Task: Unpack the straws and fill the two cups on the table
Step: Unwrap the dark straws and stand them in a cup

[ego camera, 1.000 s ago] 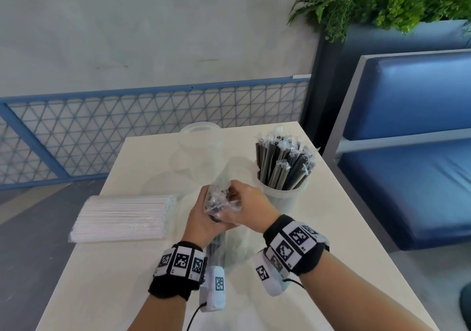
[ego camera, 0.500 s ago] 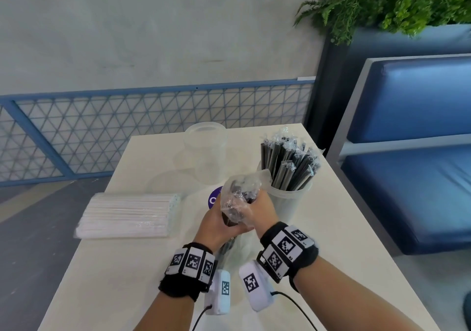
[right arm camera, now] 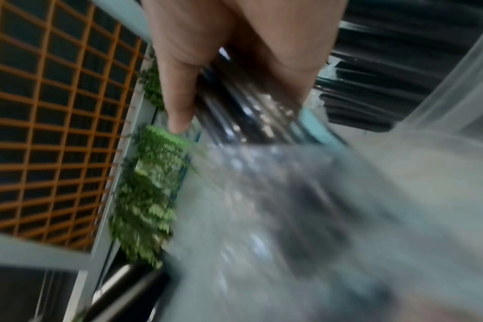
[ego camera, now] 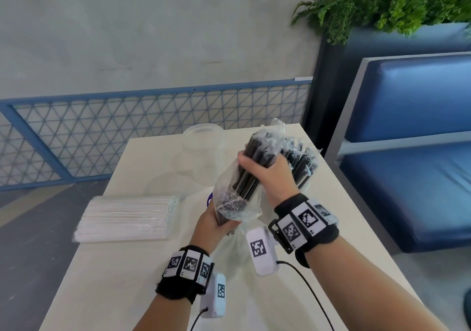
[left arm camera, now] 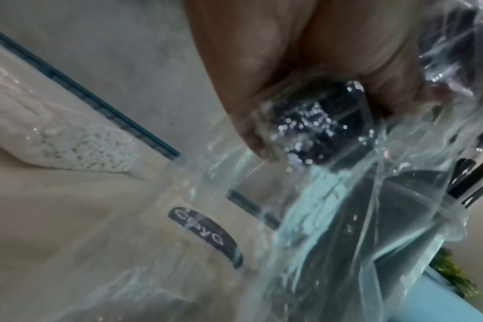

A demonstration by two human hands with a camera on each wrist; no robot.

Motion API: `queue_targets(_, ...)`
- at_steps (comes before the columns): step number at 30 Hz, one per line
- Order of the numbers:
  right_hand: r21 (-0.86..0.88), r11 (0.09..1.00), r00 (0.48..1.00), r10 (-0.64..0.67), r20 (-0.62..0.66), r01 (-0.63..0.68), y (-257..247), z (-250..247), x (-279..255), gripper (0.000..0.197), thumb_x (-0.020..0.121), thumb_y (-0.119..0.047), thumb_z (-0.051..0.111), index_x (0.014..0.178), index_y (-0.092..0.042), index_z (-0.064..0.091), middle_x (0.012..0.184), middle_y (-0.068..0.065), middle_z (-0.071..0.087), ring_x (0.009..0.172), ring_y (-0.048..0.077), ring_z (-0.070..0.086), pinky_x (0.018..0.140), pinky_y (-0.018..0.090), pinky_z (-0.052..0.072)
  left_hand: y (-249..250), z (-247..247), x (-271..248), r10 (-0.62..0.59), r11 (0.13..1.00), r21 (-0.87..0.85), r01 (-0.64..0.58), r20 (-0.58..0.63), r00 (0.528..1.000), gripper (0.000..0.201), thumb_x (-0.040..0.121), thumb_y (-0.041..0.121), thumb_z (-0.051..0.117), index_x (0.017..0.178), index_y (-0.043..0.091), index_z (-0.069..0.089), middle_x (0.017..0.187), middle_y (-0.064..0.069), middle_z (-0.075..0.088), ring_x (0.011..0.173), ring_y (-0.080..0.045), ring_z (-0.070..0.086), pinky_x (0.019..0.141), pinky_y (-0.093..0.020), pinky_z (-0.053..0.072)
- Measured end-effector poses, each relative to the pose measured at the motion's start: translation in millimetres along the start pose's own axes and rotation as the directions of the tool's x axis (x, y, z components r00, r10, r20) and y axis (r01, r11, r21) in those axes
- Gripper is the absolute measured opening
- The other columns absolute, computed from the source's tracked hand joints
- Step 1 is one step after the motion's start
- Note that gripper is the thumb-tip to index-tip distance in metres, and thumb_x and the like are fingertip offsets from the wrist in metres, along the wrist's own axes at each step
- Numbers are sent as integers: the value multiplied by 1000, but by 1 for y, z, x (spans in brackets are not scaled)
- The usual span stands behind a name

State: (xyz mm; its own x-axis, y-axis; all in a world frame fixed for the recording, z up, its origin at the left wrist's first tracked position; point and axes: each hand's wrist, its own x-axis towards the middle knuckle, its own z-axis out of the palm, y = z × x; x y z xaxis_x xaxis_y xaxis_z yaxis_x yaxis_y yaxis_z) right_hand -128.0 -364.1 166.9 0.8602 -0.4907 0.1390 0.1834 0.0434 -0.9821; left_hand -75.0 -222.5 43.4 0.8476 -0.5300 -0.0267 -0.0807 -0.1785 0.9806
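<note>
Straws point(ego camera: 257, 163) gripped by right hand point(ego camera: 270, 175); left hand point(ego camera: 212, 225) fingers clutch bag point(ego camera: 235, 203).

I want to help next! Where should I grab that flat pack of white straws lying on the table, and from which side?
Grab the pack of white straws around its middle, coming down from above. It lies flat on the table, long and wide, so a hand over the middle should keep it level. A pinched end would probably let the soft wrap sag.
</note>
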Motion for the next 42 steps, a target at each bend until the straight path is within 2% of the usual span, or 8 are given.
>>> queue_targets(4, -124, 991, 997, 62, 51, -55, 19, 10, -18, 27, 71, -8, 76, 96, -10, 66, 95, 4, 71, 90, 15, 67, 85, 32, 55, 5, 7, 0, 38, 999, -2, -38, 27, 999, 32, 76, 8, 73, 99, -6, 56, 63, -3, 65, 52, -8, 58, 53, -18, 44)
queue_targets(10, -91, 990, 966, -128, -223, 110, -21, -4, 2, 14, 77, -7, 69, 90, -6, 64, 84, 2, 67, 81, 16, 66, 78, 32, 57, 4, 1, -1, 28, 1000, 10, -28, -8, 1000, 58, 69, 27, 79, 120, 26, 50, 100, 18, 65, 91, 5, 61, 75, -7, 46)
queue_targets(17, -334, 907, 877, -363, -316, 256, -42, -16, 18, 16, 82, -12, 67, 87, -13, 52, 70, -16, 52, 59, -10, 52, 56, -1, 40, -5, -6, 7, -26, 987, -158, -6, -201, 979, 20, 90, 19, 58, 93, 0, 64, 64, 5, 65, 63, -6, 59, 68, -21, 45)
queue_targets(27, -384, 921, 939, -189, -286, 68, 22, -21, 27, 29, 83, -15, 66, 108, -4, 58, 88, -2, 59, 81, 11, 55, 63, 1, 39, 23, 4, 4, 45, 954, -278, -114, -243, 969, 25, 94, 5, 48, 74, 11, 62, 61, 3, 62, 55, -1, 56, 56, -10, 46)
queue_targets(33, -358, 928, 960, -1, -281, -104, 40, -25, 26, 27, 83, -15, 66, 107, -6, 58, 94, 4, 63, 84, 14, 57, 87, 32, 50, 30, 9, 3, 84, 952, -267, -150, -242, 967, 17, 93, 2, 47, 90, -2, 64, 65, 7, 66, 59, 1, 60, 57, -8, 45)
queue_targets(35, -392, 909, 950, 16, -311, -143, 39, -25, 27, 40, 81, -17, 69, 115, -5, 54, 100, 4, 63, 92, 17, 60, 92, 32, 49, 31, 9, 1, 89, 949, -276, -153, -231, 969, 17, 93, 1, 47, 91, -1, 64, 63, 8, 67, 60, 2, 60, 58, -8, 46)
queue_targets(39, -474, 857, 872, -377, -311, 202, 10, -16, 23, 71, 72, -9, 75, 133, -11, 38, 124, -4, 45, 110, 1, 43, 93, 1, 29, 30, 3, 2, 86, 947, -280, -154, -240, 967, 18, 92, 1, 48, 87, 6, 65, 61, 10, 68, 59, 1, 59, 58, -8, 46)
queue_targets(42, -652, 622, 746, -654, -129, 433, -11, -11, 35, 73, 72, -12, 72, 136, -18, 38, 132, -8, 34, 126, 12, 38, 109, 21, 30, 28, 3, 5, 74, 947, -287, -143, -240, 968, 17, 92, 0, 48, 89, -3, 64, 58, 7, 65, 55, 1, 57, 57, -8, 45)
